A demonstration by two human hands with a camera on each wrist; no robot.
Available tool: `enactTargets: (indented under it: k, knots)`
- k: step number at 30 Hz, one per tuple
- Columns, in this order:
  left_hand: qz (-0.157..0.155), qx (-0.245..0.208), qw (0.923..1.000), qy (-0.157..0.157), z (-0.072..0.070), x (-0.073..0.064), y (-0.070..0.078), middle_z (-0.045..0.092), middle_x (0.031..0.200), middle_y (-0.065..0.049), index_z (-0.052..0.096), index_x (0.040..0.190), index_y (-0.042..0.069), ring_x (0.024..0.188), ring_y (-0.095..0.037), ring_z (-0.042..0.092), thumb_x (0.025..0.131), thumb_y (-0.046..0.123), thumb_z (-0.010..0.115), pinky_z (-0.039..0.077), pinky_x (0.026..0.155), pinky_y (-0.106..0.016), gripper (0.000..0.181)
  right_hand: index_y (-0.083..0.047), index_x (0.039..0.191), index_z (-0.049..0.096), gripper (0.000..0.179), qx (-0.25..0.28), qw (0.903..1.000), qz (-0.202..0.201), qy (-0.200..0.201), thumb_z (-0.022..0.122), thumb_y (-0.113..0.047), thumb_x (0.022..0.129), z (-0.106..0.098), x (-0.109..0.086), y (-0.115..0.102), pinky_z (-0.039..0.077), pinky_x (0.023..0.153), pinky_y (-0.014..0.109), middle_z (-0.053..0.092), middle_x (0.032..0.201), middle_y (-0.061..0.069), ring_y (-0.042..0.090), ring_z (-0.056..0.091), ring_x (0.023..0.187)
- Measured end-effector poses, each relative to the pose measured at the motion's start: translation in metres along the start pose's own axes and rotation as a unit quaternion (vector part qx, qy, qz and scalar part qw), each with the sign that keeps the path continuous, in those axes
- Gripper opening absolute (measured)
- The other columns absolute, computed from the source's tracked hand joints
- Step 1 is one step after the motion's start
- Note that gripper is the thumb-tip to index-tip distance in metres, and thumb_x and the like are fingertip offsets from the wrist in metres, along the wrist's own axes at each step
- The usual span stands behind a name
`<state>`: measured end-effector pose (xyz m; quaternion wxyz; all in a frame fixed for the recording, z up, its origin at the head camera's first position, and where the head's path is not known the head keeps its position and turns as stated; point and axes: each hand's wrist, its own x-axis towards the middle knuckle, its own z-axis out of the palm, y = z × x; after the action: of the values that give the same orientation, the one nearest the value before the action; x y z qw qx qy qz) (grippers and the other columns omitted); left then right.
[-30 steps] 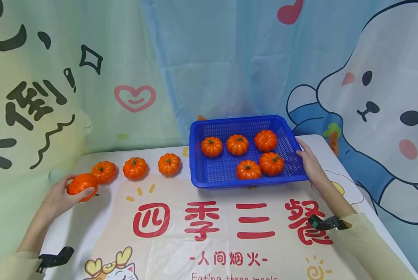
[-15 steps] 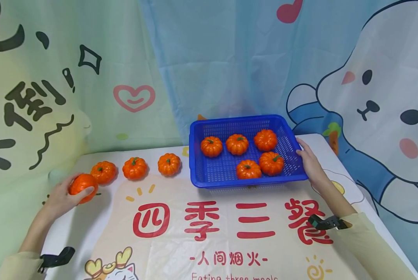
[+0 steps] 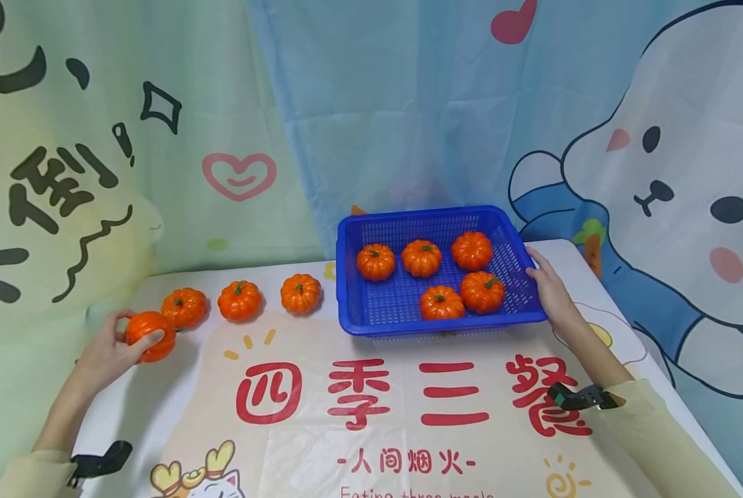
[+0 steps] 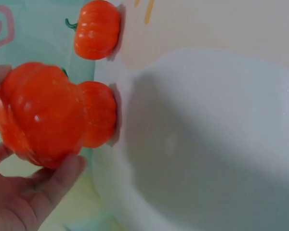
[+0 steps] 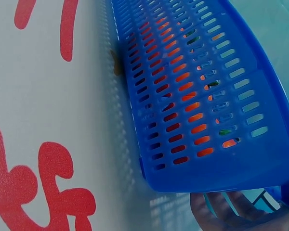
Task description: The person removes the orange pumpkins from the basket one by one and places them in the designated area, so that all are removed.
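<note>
My left hand grips a small orange pumpkin between thumb and fingers at the table's left side. In the left wrist view this pumpkin overlaps a second pumpkin behind it, and its underside partly hides in the fingers. Three pumpkins stand in a row along the back: one right behind the held one, a middle one and one near the basket. At the right, my right hand holds the end rim of a blue plastic basket, fingers curled under the rim.
Several pumpkins sit inside the basket, such as one at its back right and one at the front. A printed cloth covers the white table. Behind the table hangs a cartoon curtain.
My left hand has shifted slightly right with its pumpkin, which has turned a little in the fingers. The right hand and the basket stay where they were.
</note>
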<state>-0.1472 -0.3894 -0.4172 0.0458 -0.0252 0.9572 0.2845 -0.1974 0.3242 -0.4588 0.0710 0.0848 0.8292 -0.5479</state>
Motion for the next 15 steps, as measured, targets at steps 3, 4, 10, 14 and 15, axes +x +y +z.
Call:
enactTargets:
  k: [3,4,10,14,15]
  knots:
    - [0.002,0.000,0.9999,0.014,0.0023,-0.0004,-0.0002,0.059,0.100,-0.034,0.026,0.136,-0.007,0.076,-0.026,0.058,0.093,0.041,0.059,0.046,0.057,-0.029,0.072,-0.032,0.156,-0.004,0.056,0.002,1.0000,0.000,0.001,0.018,-0.039,0.104,0.0005,-0.0004,-0.0002,0.020,0.109,0.073,0.005,0.163,0.020,0.052,0.019,0.143]
    - [0.002,-0.002,0.9998,0.018,0.0028,-0.0006,-0.0003,0.058,0.102,-0.035,0.026,0.136,-0.007,0.078,-0.027,0.059,0.093,0.041,0.059,0.046,0.057,-0.029,0.072,-0.032,0.156,-0.004,0.056,0.002,1.0000,0.000,0.000,0.018,-0.039,0.105,0.0007,-0.0005,-0.0002,0.020,0.109,0.073,0.005,0.163,0.020,0.052,0.019,0.143]
    - [0.009,-0.016,0.9991,0.037,0.0031,0.0002,-0.0005,0.053,0.106,-0.037,0.019,0.138,-0.008,0.080,-0.025,0.058,0.094,0.039,0.057,0.046,0.056,-0.025,0.074,-0.032,0.156,-0.005,0.056,0.000,1.0000,0.004,0.000,0.018,-0.039,0.105,0.0006,0.0001,0.0009,0.021,0.109,0.073,0.004,0.163,0.019,0.052,0.019,0.143]
    - [0.037,-0.012,0.9979,0.052,0.0018,0.0024,-0.0012,0.053,0.110,-0.035,0.019,0.148,-0.001,0.079,-0.017,0.054,0.094,0.035,0.057,0.044,0.056,-0.024,0.075,-0.033,0.156,-0.005,0.056,-0.001,1.0000,0.007,0.000,0.018,-0.039,0.105,0.0000,0.0011,0.0007,0.021,0.109,0.073,0.004,0.163,0.019,0.052,0.019,0.143]
    - [0.042,-0.011,0.9977,0.053,0.0017,0.0028,-0.0016,0.053,0.112,-0.035,0.020,0.149,0.000,0.080,-0.019,0.055,0.094,0.034,0.057,0.044,0.056,-0.024,0.074,-0.033,0.156,-0.005,0.056,-0.001,1.0000,0.007,-0.001,0.018,-0.040,0.105,-0.0002,0.0014,0.0005,0.021,0.109,0.073,0.003,0.163,0.019,0.051,0.019,0.143]
